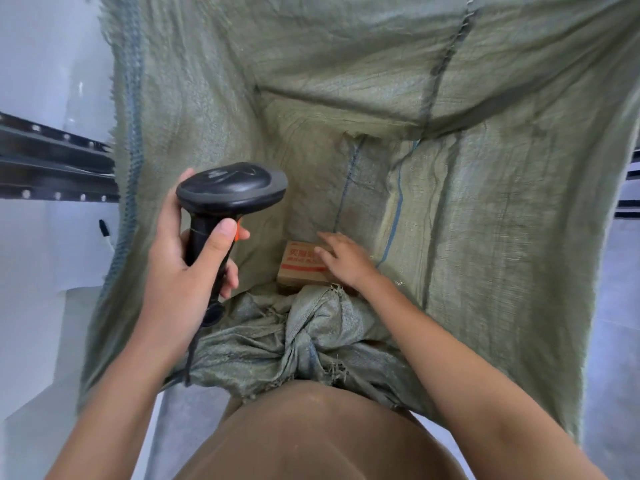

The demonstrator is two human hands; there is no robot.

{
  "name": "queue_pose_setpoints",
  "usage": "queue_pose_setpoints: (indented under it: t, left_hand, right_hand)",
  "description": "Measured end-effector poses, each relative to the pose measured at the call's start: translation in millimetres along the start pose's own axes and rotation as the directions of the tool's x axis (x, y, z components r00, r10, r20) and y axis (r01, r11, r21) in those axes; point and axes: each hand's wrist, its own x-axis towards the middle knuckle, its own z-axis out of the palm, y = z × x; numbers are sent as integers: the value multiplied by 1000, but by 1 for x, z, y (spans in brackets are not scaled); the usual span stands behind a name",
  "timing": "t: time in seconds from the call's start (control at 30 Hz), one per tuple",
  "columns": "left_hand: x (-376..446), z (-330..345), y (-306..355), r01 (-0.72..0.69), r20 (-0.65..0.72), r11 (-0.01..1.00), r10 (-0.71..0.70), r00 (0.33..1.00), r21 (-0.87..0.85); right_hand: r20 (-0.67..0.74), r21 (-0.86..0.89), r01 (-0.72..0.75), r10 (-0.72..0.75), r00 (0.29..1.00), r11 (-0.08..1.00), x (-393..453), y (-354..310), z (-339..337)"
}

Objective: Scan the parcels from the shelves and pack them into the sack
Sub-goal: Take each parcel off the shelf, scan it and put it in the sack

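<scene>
The small cardboard box (pixel 302 268) in the sack (pixel 485 202) looks light and stiff; grip its edges. The right hand (pixel 341 259) rests flat on it, fingers spread; the left hand (pixel 188 258) grips the scanner (pixel 230 194).

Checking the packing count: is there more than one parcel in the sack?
No, only one cardboard parcel shows inside the sack, under the right hand.

Left hand (pixel 187 258) raised, fingers curled in a grip, right hand (pixel 343 259) reaching down, fingers straight

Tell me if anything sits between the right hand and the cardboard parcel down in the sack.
Nothing visible does. The right hand already rests with straight fingers on the cardboard parcel at the bottom of the sack; the bunched near rim lies below the wrist, not between.
</scene>
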Motion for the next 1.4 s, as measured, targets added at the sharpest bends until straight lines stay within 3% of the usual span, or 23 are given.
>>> queue_pose_setpoints:
  t: [0.23, 0.43, 0.6, 0.8, 0.93, 1.07, 1.4]
  left_hand:
    - [-16, -20, 5, -24, -94, 995, 15, 995, -96]
    - [-62, -55, 5, -118, -233, 980, 79, 969, -159]
    - [-136, -94, -7, -201, -387, 961, 114, 915, -191]
    - [-267, -140, -51, -287, -559, 938, 135, 818, -193]
    - [-371, -165, -96, -325, -705, 924, 95, 703, -199]
    - [-479, -183, -146, -345, -840, 921, 39, 541, -180]
    - [-691, -211, -246, -351, -988, 924, -140, 58, -151]
  right_hand:
    - [-94, -107, 124, -135, 986, 986, 3, -44, -11]
    - [-205, -234, 247, -296, 933, 940, -24, -98, -1]
    - [-280, -366, 336, -447, 850, 868, -82, -141, 18]
    - [-368, -389, 490, -619, 693, 780, -198, -195, 47]
    - [-255, -476, 681, -828, 499, 557, -276, -231, 105]
    - [-15, -510, 802, -936, 352, 310, -339, -253, 203]
    - [450, -350, 935, -886, 109, -62, -457, -282, 402]
